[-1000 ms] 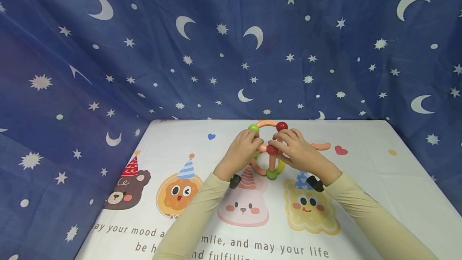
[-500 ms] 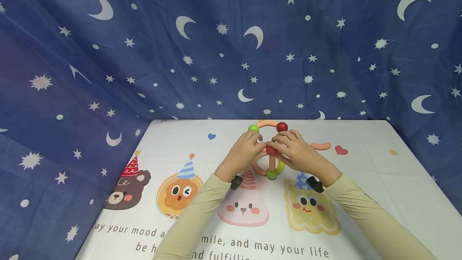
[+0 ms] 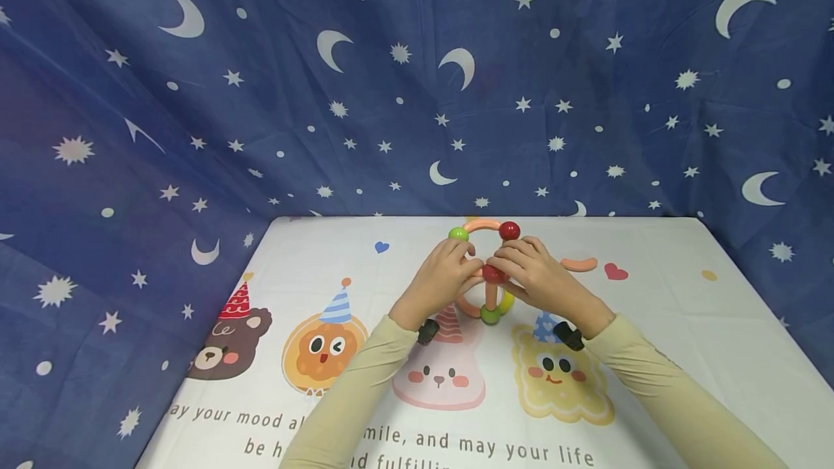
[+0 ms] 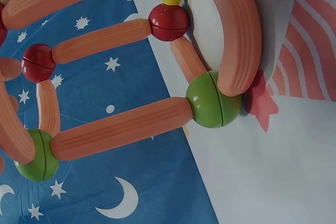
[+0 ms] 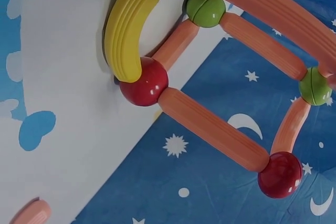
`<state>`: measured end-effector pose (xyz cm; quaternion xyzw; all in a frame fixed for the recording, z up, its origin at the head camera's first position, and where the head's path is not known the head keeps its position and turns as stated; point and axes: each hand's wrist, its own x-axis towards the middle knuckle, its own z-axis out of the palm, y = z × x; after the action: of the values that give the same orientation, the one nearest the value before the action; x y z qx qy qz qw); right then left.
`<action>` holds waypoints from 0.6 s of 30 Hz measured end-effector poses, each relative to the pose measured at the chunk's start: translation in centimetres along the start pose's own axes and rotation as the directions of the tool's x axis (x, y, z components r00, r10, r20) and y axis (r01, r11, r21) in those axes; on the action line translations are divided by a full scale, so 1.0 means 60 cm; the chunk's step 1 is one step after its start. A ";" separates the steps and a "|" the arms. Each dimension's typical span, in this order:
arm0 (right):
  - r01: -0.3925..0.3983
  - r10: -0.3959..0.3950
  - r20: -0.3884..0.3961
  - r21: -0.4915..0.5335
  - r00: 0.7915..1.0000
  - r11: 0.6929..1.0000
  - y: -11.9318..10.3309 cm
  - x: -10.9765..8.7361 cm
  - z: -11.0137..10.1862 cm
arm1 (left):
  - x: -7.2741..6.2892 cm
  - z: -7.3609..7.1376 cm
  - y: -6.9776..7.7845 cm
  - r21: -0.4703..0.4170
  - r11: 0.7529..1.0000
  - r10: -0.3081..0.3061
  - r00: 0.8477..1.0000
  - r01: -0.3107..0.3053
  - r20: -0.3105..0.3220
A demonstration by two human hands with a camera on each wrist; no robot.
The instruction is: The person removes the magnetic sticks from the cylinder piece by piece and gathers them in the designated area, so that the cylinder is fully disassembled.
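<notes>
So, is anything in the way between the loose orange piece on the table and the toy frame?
Yes, the right hand: in the head view it lies across the line from the loose orange piece to the toy frame, its fingers at the near red ball. No other object shows between them.

Clock positions refer to the head view's centre. A blue curtain, printed with white moons and stars, extends from 9 through 12 to 3 o'clock. It bounds the white table at the far, left and right edges and is creased near 10 o'clock. Table prints: bear at 8, lettering at 6, red heart between 3 and 4. Lighting: diffuse.
</notes>
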<state>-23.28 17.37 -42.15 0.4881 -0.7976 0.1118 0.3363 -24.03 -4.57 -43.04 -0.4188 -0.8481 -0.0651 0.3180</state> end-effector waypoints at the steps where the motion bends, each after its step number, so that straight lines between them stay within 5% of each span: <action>1: 0.000 0.000 -0.003 -0.006 1.000 1.000 0.000 0.000 0.000 | 0.000 0.000 0.000 0.000 1.000 0.001 1.000 -0.001 0.000; 18: -0.036 0.035 -0.027 -0.074 0.999 0.997 -0.003 -0.006 0.001 | 0.004 -0.003 0.006 0.031 0.999 -0.013 1.000 0.014 -0.012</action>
<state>-23.04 17.50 -42.48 0.4594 -0.8054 0.0941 0.3625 -23.77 -4.21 -42.78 -0.4076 -0.8500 -0.0566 0.3289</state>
